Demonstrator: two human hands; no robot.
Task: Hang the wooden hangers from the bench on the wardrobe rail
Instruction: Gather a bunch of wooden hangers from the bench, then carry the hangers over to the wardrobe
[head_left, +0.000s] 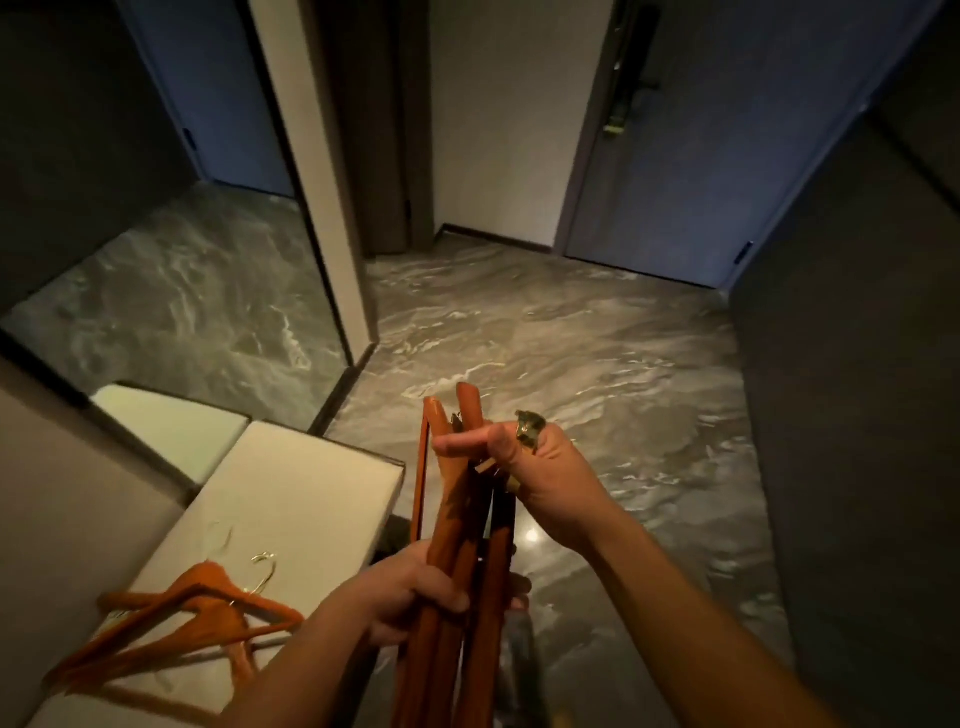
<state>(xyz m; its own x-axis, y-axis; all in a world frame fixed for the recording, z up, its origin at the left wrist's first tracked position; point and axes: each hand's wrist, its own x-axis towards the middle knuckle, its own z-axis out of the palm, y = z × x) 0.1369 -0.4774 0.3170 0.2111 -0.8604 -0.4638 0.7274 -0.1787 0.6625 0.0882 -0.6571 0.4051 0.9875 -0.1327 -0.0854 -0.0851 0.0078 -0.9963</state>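
I hold a bundle of orange-brown wooden hangers (457, 525) upright in front of me. My left hand (410, 597) is wrapped around the lower part of the bundle. My right hand (540, 467) grips the upper part, with brass hooks sticking out between its fingers. More wooden hangers (182, 618) with brass hooks lie in a loose pile on the white cushioned bench (311, 493) at the lower left. No wardrobe rail is in view.
A tall mirror (171, 249) stands on the left beyond the bench and reflects the marbled grey floor (571, 353). A dark wall panel (857, 389) runs along the right. A grey door (675, 156) with a handle is at the far end.
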